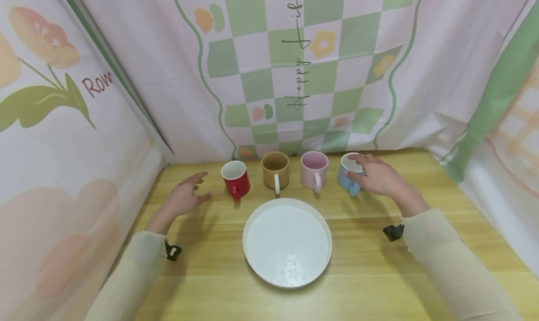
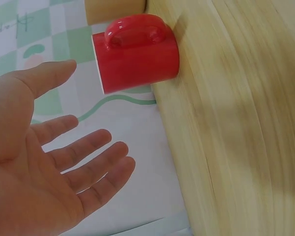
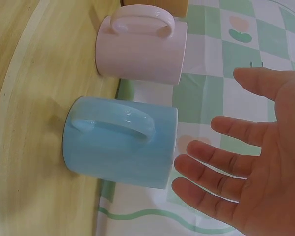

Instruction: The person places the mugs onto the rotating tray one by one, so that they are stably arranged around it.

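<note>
Four mugs are too many to count here, so I name each: a red mug (image 1: 236, 183), a mustard mug (image 1: 269, 171) with a white handle, a pink mug (image 1: 309, 173) and a light blue mug (image 1: 346, 178) stand upright in a row, handles toward me. My left hand (image 1: 185, 197) hovers left of the red mug, fingers spread and holding nothing. My right hand (image 1: 379, 176) is over the blue mug's right side; in the right wrist view its extended fingertips are close to the rim, with nothing gripped. A round white tray (image 1: 288, 246) lies in front of the mugs.
The wooden table (image 1: 210, 274) ends at a printed curtain (image 1: 252, 77) just behind the mugs. More printed cloth (image 1: 84, 148) hangs on the left, and a cloth with a green band (image 1: 463, 157) hangs on the right.
</note>
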Motion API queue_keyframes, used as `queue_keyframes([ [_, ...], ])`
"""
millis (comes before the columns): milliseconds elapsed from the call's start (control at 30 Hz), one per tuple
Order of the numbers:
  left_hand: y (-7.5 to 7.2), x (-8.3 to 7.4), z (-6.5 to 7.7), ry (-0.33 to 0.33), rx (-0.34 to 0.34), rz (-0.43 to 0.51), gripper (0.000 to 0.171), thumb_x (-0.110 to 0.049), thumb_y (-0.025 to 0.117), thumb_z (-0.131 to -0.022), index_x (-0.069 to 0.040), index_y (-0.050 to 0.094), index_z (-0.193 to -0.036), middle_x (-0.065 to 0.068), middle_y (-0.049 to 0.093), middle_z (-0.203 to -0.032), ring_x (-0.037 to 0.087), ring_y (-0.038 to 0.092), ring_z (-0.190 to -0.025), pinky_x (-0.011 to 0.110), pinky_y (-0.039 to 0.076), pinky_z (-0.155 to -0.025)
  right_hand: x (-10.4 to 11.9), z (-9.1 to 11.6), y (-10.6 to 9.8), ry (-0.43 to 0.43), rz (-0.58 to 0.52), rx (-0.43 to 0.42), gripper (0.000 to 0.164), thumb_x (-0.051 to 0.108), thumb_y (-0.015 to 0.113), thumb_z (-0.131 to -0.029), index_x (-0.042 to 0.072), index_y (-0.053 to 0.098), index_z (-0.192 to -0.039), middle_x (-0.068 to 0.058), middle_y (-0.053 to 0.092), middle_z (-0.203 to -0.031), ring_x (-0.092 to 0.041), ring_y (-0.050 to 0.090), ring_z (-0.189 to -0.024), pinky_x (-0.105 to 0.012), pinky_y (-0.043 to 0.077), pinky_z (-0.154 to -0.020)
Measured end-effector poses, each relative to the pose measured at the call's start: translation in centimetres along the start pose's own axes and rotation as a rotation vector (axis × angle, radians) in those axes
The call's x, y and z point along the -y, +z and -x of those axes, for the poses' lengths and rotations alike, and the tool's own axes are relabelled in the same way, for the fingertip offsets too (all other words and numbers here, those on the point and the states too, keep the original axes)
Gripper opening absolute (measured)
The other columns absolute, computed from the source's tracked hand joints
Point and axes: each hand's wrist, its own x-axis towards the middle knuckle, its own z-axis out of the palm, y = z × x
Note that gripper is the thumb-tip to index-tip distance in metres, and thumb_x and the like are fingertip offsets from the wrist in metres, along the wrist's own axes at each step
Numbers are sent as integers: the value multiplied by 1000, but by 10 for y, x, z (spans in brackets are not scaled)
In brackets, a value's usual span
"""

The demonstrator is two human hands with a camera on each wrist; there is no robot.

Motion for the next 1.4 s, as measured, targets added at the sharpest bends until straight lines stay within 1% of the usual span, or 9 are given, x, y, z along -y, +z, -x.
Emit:
queue_keyframes([
  [167,3,0,-1,1,10,21,74,-37,64,-97,-8,29,-156,27,50,-146,46,56,-126,60,49,-103,0,0,0,-4,-13,-5,64,47,50,-101,8,38,-150,-28,54,-138,-47,56,-121,-65,46,-97],
  [333,5,0,-1,15,7,36,72,-35,65,-96,-7,32,-154,28,53,-142,45,58,-123,58,50,-102,0,-1,0,-5,-18,-16,62,47,49,-102,8,39,-149,-27,54,-138,-47,56,-121,-65,46,-97],
  [533,5,-1,0,26,3,53,70,-33,65,-96,-7,35,-153,28,55,-140,46,59,-122,58,51,-101,2,-1,1,-8,-35,-5,61,46,49,-102,8,39,-149,-27,55,-137,-46,57,-121,-65,46,-98],
  [700,5,-2,1,32,22,66,68,-33,64,-97,-7,34,-153,28,54,-141,46,59,-123,58,51,-101,5,0,1,-19,-70,7,62,48,46,-103,7,39,-149,-27,54,-138,-46,57,-121,-64,45,-100],
  [800,5,-3,1,34,31,81,69,-34,64,-97,-8,34,-153,27,54,-141,46,59,-123,58,51,-101,6,0,1,-31,-103,6,61,47,45,-104,5,40,-148,-28,55,-138,-46,58,-120,-63,46,-101],
  [1000,9,-4,1,27,43,106,69,-36,65,-96,-11,35,-153,24,55,-142,44,59,-123,58,51,-102,7,-2,3,-44,-171,7,55,41,47,-104,5,43,-145,-27,57,-135,-41,62,-115,-59,50,-96],
  [1133,10,-5,0,27,51,119,69,-37,65,-96,-9,37,-152,25,56,-141,44,59,-123,58,51,-102,9,-1,4,-43,-205,18,53,40,47,-105,5,44,-145,-26,57,-135,-40,62,-114,-58,52,-94],
  [1267,11,-5,1,31,59,132,66,-37,65,-96,-9,41,-150,25,59,-137,43,61,-122,57,50,-102,11,-1,4,-45,-228,21,51,38,48,-105,5,45,-144,-26,58,-134,-39,62,-113,-57,52,-93],
  [1400,12,-6,2,53,68,151,60,-34,64,-97,-8,45,-147,26,61,-134,42,62,-120,56,51,-102,13,-1,4,-46,-246,17,49,37,48,-105,5,47,-142,-24,60,-130,-38,63,-111,-55,54,-91],
])
